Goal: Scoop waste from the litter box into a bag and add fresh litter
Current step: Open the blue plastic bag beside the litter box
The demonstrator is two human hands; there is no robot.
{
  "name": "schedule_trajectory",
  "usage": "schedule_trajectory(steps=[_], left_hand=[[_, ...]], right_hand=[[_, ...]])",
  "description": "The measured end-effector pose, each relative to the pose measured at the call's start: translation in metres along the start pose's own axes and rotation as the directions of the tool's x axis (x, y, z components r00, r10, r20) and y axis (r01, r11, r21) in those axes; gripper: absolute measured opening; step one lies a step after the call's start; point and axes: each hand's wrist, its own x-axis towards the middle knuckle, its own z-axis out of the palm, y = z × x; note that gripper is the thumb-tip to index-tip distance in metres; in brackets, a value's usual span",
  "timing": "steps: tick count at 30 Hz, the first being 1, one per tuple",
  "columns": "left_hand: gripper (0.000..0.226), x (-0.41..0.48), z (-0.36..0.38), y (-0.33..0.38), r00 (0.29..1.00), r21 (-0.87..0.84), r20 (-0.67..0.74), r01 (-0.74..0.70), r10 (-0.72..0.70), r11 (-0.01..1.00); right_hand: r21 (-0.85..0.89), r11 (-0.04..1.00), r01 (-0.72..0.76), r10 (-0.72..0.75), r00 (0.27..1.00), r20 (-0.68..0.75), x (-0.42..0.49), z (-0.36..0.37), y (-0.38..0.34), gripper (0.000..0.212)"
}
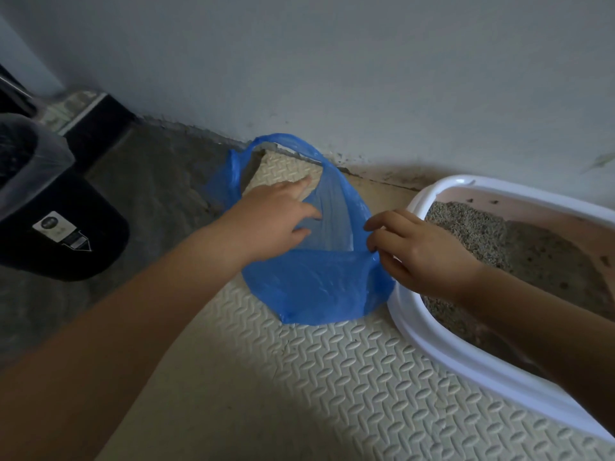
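The bag [316,287] stands on the mat [332,377] just left of the litter box [432,344], its right rim pinched by the right hand [422,251], while the left hand [269,221], fingers apart, seemingly spreads its mouth.

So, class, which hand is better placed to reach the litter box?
Right: the right hand pinches the blue bag beside the litter box; the left hand is at the bag's mouth, farther away.
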Motion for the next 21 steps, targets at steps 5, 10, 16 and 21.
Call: schedule_trajectory(steps=[5, 10, 16, 21], left_hand=[[0.037, 0.014, 0.010, -0.004, 0.997, 0.008, 0.074, 0.007, -0.007, 1.000], [0.045, 0.013, 0.023, -0.006, 0.996, -0.044, 0.085, 0.039, -0.036, 0.998], [0.048, 0.005, 0.008, -0.007, 0.993, -0.099, -0.033, 0.106, -0.109, 0.989], [0.044, -0.002, -0.019, -0.017, 0.977, -0.023, -0.032, 0.208, -0.209, 0.978]], right_hand=[[0.016, 1.000, -0.016, 0.017, 1.000, -0.014, -0.007, -0.001, 0.005, 0.020], [-0.045, 0.999, -0.002, 0.002, 1.000, -0.001, -0.012, -0.003, 0.005, 0.023], [-0.071, 0.993, -0.096, 0.097, 0.995, 0.005, -0.012, 0.001, 0.006, 0.018], [-0.019, 0.972, -0.234, 0.231, 0.967, -0.102, 0.009, -0.002, 0.017, 0.009]])
